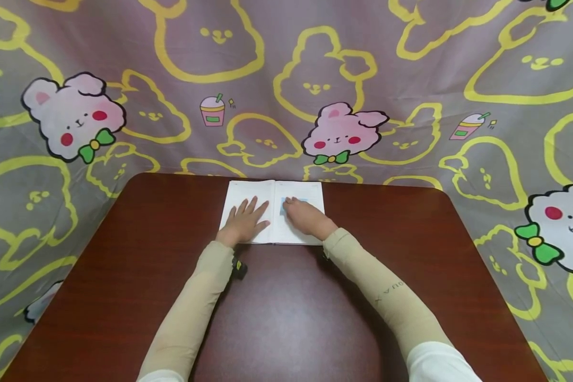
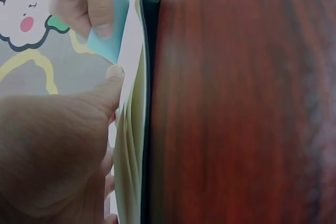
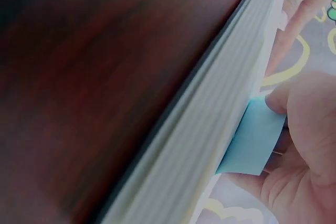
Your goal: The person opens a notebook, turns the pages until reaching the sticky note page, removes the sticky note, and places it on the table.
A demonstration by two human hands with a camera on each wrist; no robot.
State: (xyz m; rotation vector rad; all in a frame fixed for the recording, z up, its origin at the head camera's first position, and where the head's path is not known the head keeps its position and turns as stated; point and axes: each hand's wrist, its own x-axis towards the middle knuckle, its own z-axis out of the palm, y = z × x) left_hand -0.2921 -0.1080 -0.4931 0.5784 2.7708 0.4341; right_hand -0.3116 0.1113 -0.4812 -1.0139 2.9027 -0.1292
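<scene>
An open notebook (image 1: 239, 192) with white pages lies near the table's far edge. My left hand (image 1: 243, 222) rests on its left page with the fingers spread. Over the right page, my right hand (image 1: 307, 216) pinches a light blue sticky note (image 3: 252, 140) between thumb and fingers. The note's lower edge meets the page while the rest stands up from it, as the right wrist view shows. Part of the note is hidden behind the right hand in the head view. The left wrist view shows the notebook's dark cover (image 2: 147, 129) under slightly fanned pages.
The notebook lies on a dark reddish-brown wooden table (image 1: 138, 265) with rounded far corners. A grey curtain (image 1: 267, 143) with yellow outlines and cartoon bunnies hangs behind the table and along both sides.
</scene>
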